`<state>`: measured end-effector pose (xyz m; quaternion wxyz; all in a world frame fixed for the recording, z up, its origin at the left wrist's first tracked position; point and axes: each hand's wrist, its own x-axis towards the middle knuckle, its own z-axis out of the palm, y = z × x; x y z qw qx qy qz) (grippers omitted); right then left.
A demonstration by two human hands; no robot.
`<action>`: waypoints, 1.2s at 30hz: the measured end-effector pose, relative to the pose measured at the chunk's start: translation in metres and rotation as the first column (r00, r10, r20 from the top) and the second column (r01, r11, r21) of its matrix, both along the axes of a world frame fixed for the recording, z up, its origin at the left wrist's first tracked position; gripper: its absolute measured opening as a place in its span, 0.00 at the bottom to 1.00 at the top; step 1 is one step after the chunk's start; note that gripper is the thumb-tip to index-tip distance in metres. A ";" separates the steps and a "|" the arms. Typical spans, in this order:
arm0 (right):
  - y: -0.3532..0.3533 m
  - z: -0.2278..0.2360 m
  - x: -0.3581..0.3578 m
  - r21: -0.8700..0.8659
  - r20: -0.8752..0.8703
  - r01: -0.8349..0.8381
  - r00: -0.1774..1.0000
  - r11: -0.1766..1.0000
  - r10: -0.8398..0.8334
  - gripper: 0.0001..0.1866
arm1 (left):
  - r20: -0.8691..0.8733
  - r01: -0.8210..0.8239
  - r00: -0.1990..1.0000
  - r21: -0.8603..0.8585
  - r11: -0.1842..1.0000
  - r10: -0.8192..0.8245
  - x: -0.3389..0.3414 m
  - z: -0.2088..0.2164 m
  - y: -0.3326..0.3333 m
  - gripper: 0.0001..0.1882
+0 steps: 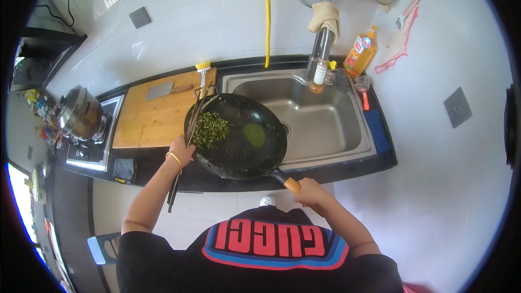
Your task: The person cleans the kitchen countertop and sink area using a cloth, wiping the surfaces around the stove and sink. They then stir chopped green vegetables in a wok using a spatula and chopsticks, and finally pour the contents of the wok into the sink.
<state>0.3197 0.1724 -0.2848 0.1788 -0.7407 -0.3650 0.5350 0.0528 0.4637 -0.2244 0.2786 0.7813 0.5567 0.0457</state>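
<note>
A black wok (247,157) is held up, tilted, over the counter between the cutting board and the sink. My right hand (313,194) is closed around its wooden-ended handle (292,185). Chopped green vegetables (211,129) lie heaped at the wok's left side, and a little green liquid (254,135) shows in its middle. At the left rim my left hand (182,151) grips a long dark-handled spatula (172,198), whose upper part runs along the wok's edge. Whether those fingers also touch the rim I cannot tell.
A steel sink (369,144) is on the right, its tap (325,49) draped with a cloth. On the cutting board (130,130) lies a cleaver (160,90), near a yellow brush (203,67). A steel pot (80,111) stands on the stove at left; an orange soap bottle (360,54) is behind the sink.
</note>
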 end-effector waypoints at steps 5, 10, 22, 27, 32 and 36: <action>0.013 -0.018 0.031 0.002 -0.104 -0.028 0.994 1.000 0.028 0.11 | -0.019 -0.020 1.000 -0.008 1.000 0.019 0.029 0.003 0.006 0.14; 0.018 -0.019 0.055 0.034 -0.121 -0.049 0.991 0.998 0.053 0.11 | -0.010 -0.083 0.996 -0.002 0.997 0.083 0.049 0.012 -0.005 0.13; 0.015 -0.033 0.110 0.047 -0.164 -0.188 0.967 0.981 0.193 0.12 | -0.087 -0.149 0.985 0.018 0.989 0.150 0.083 0.019 -0.039 0.14; 0.011 -0.037 0.128 0.028 -0.188 -0.264 0.946 0.964 0.265 0.12 | -0.068 -0.170 0.983 -0.002 0.985 0.170 0.093 0.015 -0.050 0.12; 0.006 -0.036 0.136 0.019 -0.272 -0.274 0.924 0.962 0.268 0.11 | -0.076 -0.207 0.976 -0.063 0.976 0.202 0.099 0.017 -0.059 0.12; 0.005 -0.046 0.140 0.024 -0.265 -0.309 0.915 0.951 0.304 0.10 | -0.112 -0.214 0.972 -0.052 0.975 0.207 0.105 0.019 -0.065 0.13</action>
